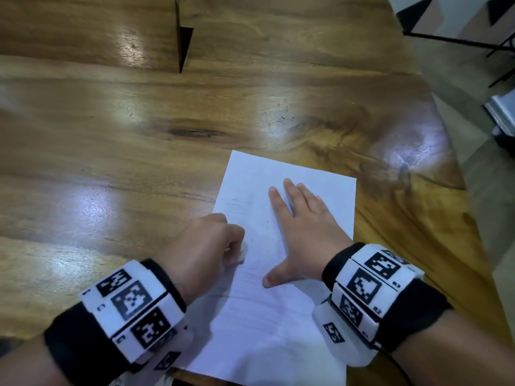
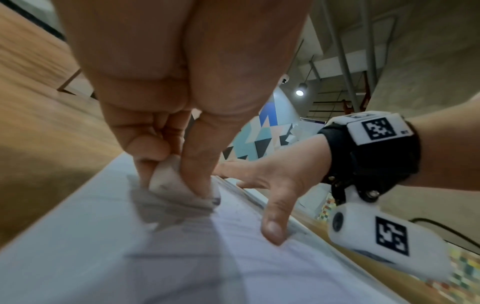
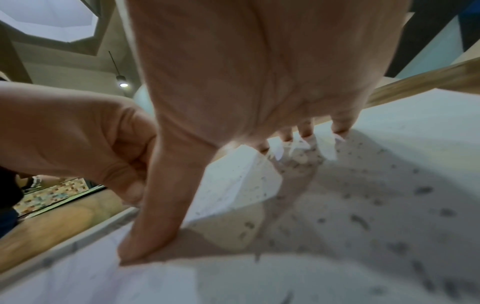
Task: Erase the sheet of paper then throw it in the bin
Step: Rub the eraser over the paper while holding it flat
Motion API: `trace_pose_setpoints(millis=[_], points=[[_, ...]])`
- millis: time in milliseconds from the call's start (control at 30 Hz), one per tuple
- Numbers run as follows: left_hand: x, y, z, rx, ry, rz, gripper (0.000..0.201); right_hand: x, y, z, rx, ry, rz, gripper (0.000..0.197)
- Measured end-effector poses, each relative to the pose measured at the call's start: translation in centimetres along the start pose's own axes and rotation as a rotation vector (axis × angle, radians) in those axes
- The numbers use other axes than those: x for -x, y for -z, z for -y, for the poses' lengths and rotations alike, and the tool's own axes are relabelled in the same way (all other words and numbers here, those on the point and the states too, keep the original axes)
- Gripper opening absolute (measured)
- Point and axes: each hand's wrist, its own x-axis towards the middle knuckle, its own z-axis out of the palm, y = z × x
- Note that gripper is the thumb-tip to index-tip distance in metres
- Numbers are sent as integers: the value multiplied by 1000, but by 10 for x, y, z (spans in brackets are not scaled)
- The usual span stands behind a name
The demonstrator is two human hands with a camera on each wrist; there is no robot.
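A white sheet of paper (image 1: pixel 278 316) (image 2: pixel 103 257) (image 3: pixel 389 205) lies on the wooden table near its front edge, with faint pencil marks and dark eraser crumbs on it. My left hand (image 1: pixel 211 243) (image 2: pixel 182 174) (image 3: pixel 78 144) pinches a small white eraser (image 1: pixel 242 250) (image 2: pixel 171 181) between thumb and fingers and presses it on the sheet's left part. My right hand (image 1: pixel 301 227) (image 2: pixel 265 185) (image 3: pixel 233 102) lies flat on the middle of the sheet, fingers straight and spread, thumb (image 3: pixel 153 226) pressing down. No bin is in view.
The wooden table (image 1: pixel 139 135) stretches wide to the left and far side. A dark notch (image 1: pixel 184 43) cuts into it at the back. The table's right edge (image 1: pixel 446 140) runs diagonally, with floor and dark metal legs (image 1: pixel 496 51) beyond.
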Motion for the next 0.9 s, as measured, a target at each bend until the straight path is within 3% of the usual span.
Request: trace_pose_setpoints(millis=[100, 233, 500, 567, 667, 700, 767, 833, 900], points=[[-2, 0, 2, -11, 9, 24, 25, -3, 5, 2, -30, 4, -117, 127], [-16, 15, 0, -72, 22, 94, 7, -11, 9, 4, 12, 22, -135, 123], [-89, 38, -9, 44, 104, -161, 9, -16, 8, 4, 66, 2, -105, 127], [-80, 35, -5, 15, 84, -89, 4, -17, 8, 3, 62, 2, -100, 127], [-66, 34, 3, -5, 75, 170, 18, -17, 8, 3, 65, -1, -92, 128], [-67, 36, 3, -8, 76, 177, 17, -18, 8, 3, 65, -2, -94, 128], [-79, 38, -2, -30, 67, 24, 7, -18, 8, 4, 65, -1, -94, 128], [-90, 41, -10, -31, 75, -136, 9, -18, 8, 4, 66, -2, -98, 128], [-90, 39, -9, -26, 69, -95, 7, -18, 8, 5, 62, -1, -99, 127]])
